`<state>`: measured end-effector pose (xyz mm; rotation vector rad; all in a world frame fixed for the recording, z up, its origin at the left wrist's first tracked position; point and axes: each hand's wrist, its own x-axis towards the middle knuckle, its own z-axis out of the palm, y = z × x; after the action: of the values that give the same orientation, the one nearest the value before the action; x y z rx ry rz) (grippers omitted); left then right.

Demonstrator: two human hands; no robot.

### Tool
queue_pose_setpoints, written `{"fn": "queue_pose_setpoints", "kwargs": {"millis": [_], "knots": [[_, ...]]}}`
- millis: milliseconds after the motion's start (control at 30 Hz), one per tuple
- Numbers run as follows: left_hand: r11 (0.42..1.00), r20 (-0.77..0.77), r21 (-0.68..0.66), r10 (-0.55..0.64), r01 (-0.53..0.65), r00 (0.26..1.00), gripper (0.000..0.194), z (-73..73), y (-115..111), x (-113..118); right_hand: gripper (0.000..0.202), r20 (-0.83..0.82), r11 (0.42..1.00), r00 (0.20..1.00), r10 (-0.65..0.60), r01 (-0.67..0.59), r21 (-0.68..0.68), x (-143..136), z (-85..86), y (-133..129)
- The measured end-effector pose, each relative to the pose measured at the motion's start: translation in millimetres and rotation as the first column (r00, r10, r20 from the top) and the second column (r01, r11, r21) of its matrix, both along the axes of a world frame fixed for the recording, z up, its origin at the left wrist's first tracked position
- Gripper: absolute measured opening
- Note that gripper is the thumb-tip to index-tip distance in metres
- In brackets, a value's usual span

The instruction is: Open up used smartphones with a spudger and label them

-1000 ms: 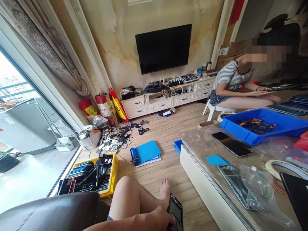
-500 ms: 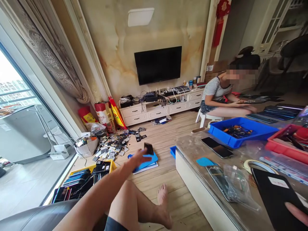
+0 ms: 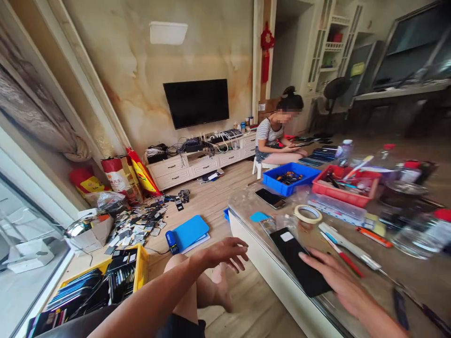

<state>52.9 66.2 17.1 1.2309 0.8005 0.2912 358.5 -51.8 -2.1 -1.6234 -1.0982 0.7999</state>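
Observation:
My left hand (image 3: 226,251) is stretched over the floor beside the table, its fingers loosely spread and nothing in them. My right hand (image 3: 329,271) grips a flat black phone (image 3: 292,256) by its right edge, over the table's near side. A small white label sticks to the phone's upper end. Partly behind it are a clear plastic bag (image 3: 284,220) and a light-blue flat piece (image 3: 260,216). To its right lie a white and blue pen-like tool (image 3: 347,244) and a red tool (image 3: 348,264).
On the table (image 3: 243,202) stand a blue tray (image 3: 292,188), a red tray (image 3: 345,195), a tape roll (image 3: 307,214) and a clear jar (image 3: 419,234). On the floor are a yellow crate (image 3: 141,270) of phones, a heap of flat parts (image 3: 139,223) and a blue folder (image 3: 192,230). A person (image 3: 275,134) sits beyond.
The dark flat piece at my left hand is gone from it, and that hand has drawn back toward the table. The view has turned right, showing more of my right hand with the phone.

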Motion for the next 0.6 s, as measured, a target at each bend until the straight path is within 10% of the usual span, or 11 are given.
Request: {"fn": "queue_pose_setpoints", "kwargs": {"millis": [233, 600], "knots": [[0.98, 0.156, -0.012, -0.194, 0.198, 0.969, 0.066, 0.9, -31, 77, 0.035, -0.052, 0.949, 0.957, 0.284, -0.288, -0.126, 7, -4.0, -46], [0.96, 0.108, -0.059, -0.266, 0.273, 0.958, 0.051, -25.6, -32, 163, 0.038, -0.042, 0.984, 0.989, 0.142, -0.146, -0.102, 40, -22.8, -73]]}}
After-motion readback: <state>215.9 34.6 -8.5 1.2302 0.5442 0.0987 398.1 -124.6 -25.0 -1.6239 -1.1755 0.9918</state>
